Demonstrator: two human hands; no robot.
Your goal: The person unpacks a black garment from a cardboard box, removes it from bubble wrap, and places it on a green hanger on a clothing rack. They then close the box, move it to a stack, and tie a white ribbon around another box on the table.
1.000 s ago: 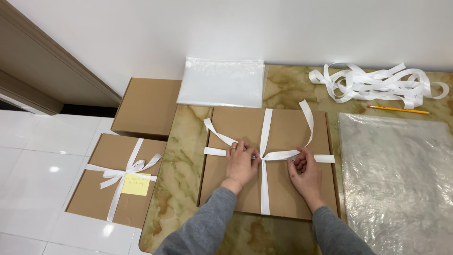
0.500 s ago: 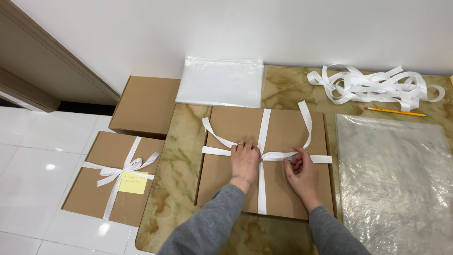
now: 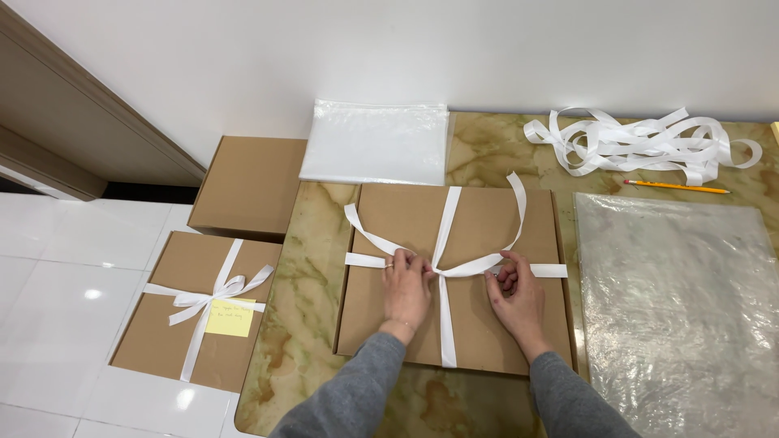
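A flat brown cardboard box (image 3: 487,219) lies on a marbled tabletop (image 3: 304,284) in front of me. A white ribbon (image 3: 449,219) is wrapped around it lengthwise and crosswise, with two loose ends curling up and outward. My left hand (image 3: 406,288) presses on the ribbon crossing near the box centre, fingers pinching the ribbon. To its right, my right hand (image 3: 513,294) grips the ribbon strand. Both arms wear grey sleeves.
A clear plastic bag (image 3: 377,142) lies behind the box, a larger plastic sheet (image 3: 682,300) to the right. A pile of loose white ribbon (image 3: 641,142) and a yellow pencil (image 3: 675,186) sit at back right. Two more boxes (image 3: 251,182), one ribbon-tied (image 3: 199,304), rest on the white floor.
Both hands have shifted slightly on the ribbon crossing, pulling the strands tighter. The view has moved a little closer. The box has stayed in place.
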